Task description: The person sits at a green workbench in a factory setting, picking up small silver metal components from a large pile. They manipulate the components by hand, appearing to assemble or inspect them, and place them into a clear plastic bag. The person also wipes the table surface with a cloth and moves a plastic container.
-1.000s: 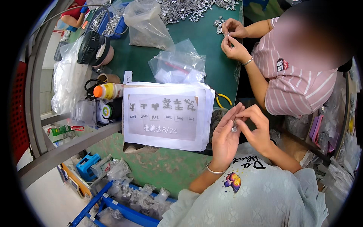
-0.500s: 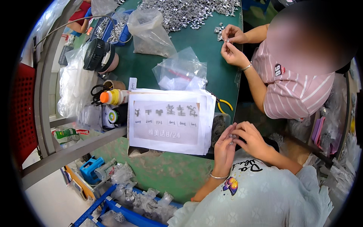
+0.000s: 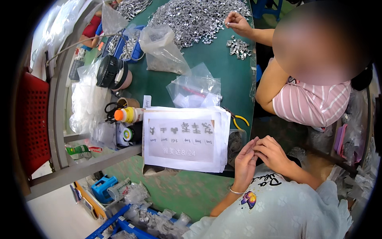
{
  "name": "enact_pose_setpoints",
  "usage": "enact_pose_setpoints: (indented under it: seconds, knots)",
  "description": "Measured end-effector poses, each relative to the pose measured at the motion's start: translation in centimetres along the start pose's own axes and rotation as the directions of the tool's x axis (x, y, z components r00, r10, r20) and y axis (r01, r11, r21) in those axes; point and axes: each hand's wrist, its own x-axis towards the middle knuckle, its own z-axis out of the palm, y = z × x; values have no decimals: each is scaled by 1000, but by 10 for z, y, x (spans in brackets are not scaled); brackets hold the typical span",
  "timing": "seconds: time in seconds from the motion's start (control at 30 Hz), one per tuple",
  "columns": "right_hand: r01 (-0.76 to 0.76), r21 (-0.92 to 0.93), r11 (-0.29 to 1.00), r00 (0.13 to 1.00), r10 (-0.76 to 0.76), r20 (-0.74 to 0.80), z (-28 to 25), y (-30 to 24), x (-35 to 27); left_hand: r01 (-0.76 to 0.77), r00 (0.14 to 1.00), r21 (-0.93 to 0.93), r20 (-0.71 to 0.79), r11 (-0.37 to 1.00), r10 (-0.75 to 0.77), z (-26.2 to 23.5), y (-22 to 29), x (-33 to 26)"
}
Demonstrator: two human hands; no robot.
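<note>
My left hand (image 3: 244, 167) and my right hand (image 3: 272, 153) meet in front of my body, just off the table's near right corner. Their fingers are closed together around small grey metal pieces, now mostly hidden by the fingertips. Beside my left hand stands a clear plastic container (image 3: 237, 139) with greyish contents, partly covered by a stack of white paper sheets (image 3: 185, 162). The top sheet carries a printed picture of small parts. Pliers with yellow handles (image 3: 241, 118) lie just beyond the container.
A large heap of small metal parts (image 3: 195, 20) covers the far table, with a smaller pile (image 3: 238, 47) at its right edge. A co-worker's hand (image 3: 240, 24) is above there. Plastic bags (image 3: 163, 49), a fan (image 3: 107, 71) and an orange-capped bottle (image 3: 128, 115) stand left.
My fingers have closed further over the metal pieces, which showed more before. The co-worker's hand has moved away toward the big heap, uncovering the small pile. The whole view has shifted slightly.
</note>
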Motion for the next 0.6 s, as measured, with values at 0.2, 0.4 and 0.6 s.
enact_pose_setpoints:
  seconds: [0.2,0.4,0.6]
  knots:
    - [56,-49,997,998,-55,3,2,0,-1,-46,999,35,10,998,46,-2,0,-2]
    - [63,-6,998,988,-63,-141,4,-7,-1,-66,998,50,22,997,65,1,0,-8]
    - [36,-21,999,969,-40,-244,2,-18,-3,5,1000,137,27,991,-9,-3,2,-17]
